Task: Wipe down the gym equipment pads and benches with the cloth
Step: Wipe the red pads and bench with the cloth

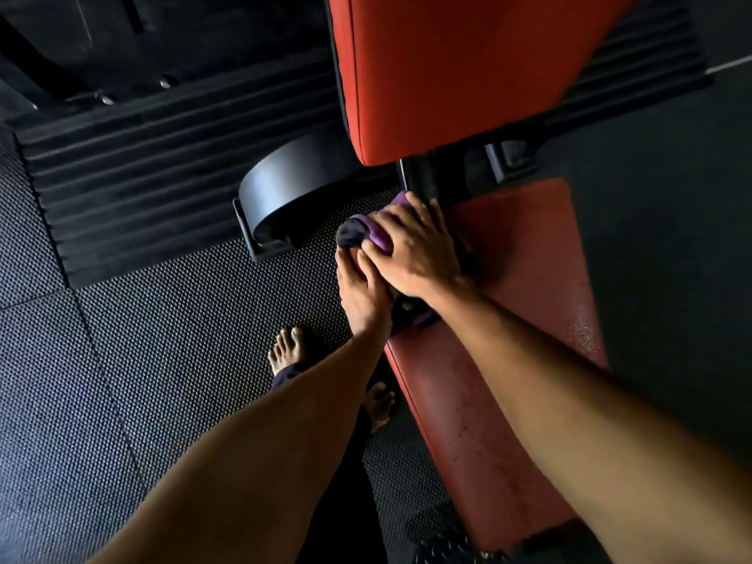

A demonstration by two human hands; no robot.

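A red padded bench seat (525, 278) runs from the lower middle up to the centre, with a brighter red back pad (447, 75) above it. A purple and dark cloth (366, 232) lies bunched at the seat's upper left corner, near the gap between the two pads. My right hand (415, 250) lies over the cloth with fingers curled round it. My left hand (362, 291) sits just below and left of it, at the seat's left edge, its fingertips touching the cloth's lower edge. The seat surface looks speckled with wet spots.
A black frame post (419, 181) and bracket (508, 156) join the two pads. A black round plate (293, 185) rests on the floor to the left. Ribbed black matting (162, 156) and textured rubber floor tiles (122, 380) surround the bench. My bare feet (289, 348) stand beside it.
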